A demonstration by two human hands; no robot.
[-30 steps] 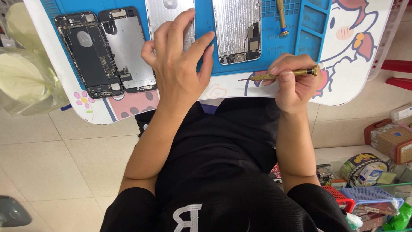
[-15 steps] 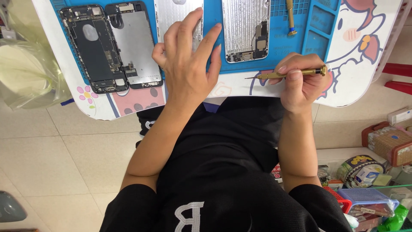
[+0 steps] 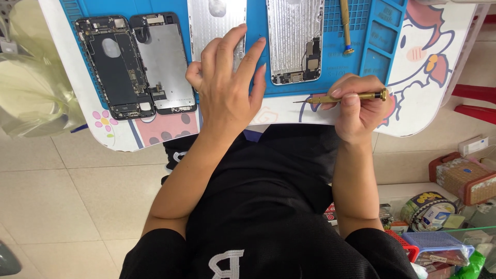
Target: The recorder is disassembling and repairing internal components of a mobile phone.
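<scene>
Left hand (image 3: 227,85) covers silver phone plate (image 3: 214,23) at blue mat (image 3: 256,46) edge.

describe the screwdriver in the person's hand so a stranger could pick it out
Start at the blue mat on the white table. Below the mat's near edge, the right hand holds a brass screwdriver lying sideways. The other screwdriver rests untouched on the mat.

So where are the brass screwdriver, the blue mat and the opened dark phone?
brass screwdriver (image 3: 345,97), head view, on the middle of its shaft.
blue mat (image 3: 257,32), head view, on a bare strip between the two silver plates.
opened dark phone (image 3: 114,66), head view, on its dark inner body.
</scene>
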